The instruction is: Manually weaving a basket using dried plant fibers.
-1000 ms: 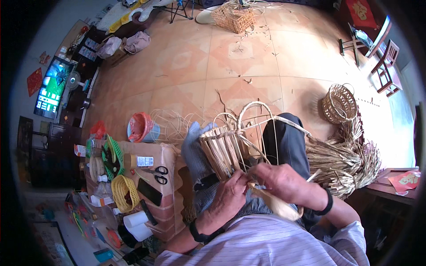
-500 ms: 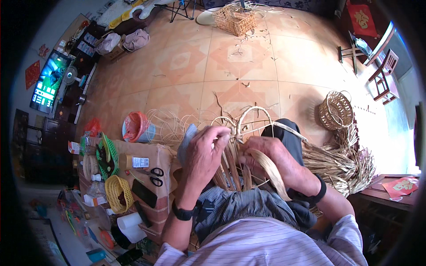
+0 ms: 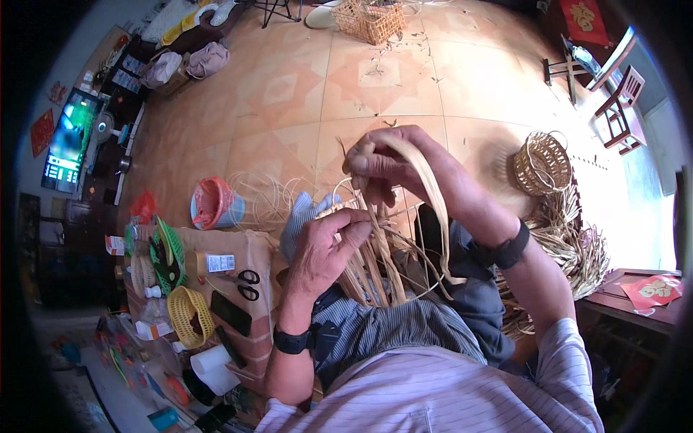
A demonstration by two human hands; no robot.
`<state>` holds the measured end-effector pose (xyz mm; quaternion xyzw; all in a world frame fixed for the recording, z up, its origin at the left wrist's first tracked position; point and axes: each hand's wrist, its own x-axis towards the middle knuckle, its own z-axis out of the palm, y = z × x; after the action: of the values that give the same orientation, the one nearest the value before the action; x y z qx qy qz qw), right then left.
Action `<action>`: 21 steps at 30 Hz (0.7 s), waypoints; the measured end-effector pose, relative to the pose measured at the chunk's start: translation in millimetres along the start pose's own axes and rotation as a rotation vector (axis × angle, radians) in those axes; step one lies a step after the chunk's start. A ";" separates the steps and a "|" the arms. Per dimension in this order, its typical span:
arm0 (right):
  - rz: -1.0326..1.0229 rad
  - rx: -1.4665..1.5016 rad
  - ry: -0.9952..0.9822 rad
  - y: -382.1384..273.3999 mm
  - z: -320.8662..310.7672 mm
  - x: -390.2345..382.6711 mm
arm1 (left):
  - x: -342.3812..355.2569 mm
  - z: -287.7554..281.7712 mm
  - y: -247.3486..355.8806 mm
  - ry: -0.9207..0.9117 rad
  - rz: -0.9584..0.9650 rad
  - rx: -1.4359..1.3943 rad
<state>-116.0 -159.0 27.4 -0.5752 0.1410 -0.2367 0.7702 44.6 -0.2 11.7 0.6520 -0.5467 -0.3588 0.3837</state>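
Observation:
A half-woven basket of pale cane strips (image 3: pixel 375 260) rests on my lap, its upright strips fanning out. My left hand (image 3: pixel 325 245) pinches some of those uprights near the basket's left side. My right hand (image 3: pixel 386 162) is raised above the basket and grips a long flat cane strip (image 3: pixel 433 209) that loops down past my right wrist. Both wrists wear dark bands.
A cardboard box (image 3: pixel 238 267) at my left carries scissors (image 3: pixel 245 283), a yellow mesh basket (image 3: pixel 186 312) and small clutter. A pink-lined bucket (image 3: pixel 215 203) stands on the tiled floor. A finished small basket (image 3: pixel 541 162) and a heap of straw (image 3: pixel 570 245) lie to my right.
My right hand has lifted up and forward, pulling the long cane strip out above the basket. My left hand has dropped lower onto the uprights. The view has tilted slightly.

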 end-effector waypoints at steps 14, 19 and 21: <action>0.216 0.367 -0.127 -8.3 -2.7 53.2 | 1.9 7.9 12.5 0.008 -0.070 0.108; 0.104 0.447 -0.147 -14.4 -5.8 65.6 | 0.2 20.0 9.5 0.117 -0.045 0.136; 0.102 0.441 -0.120 -17.2 -8.9 70.9 | -0.3 21.5 9.0 0.128 -0.069 0.121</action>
<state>-63.6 -207.5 45.0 -0.3983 0.0690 -0.1879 0.8952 21.6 -3.2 10.1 0.7142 -0.5188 -0.2957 0.3652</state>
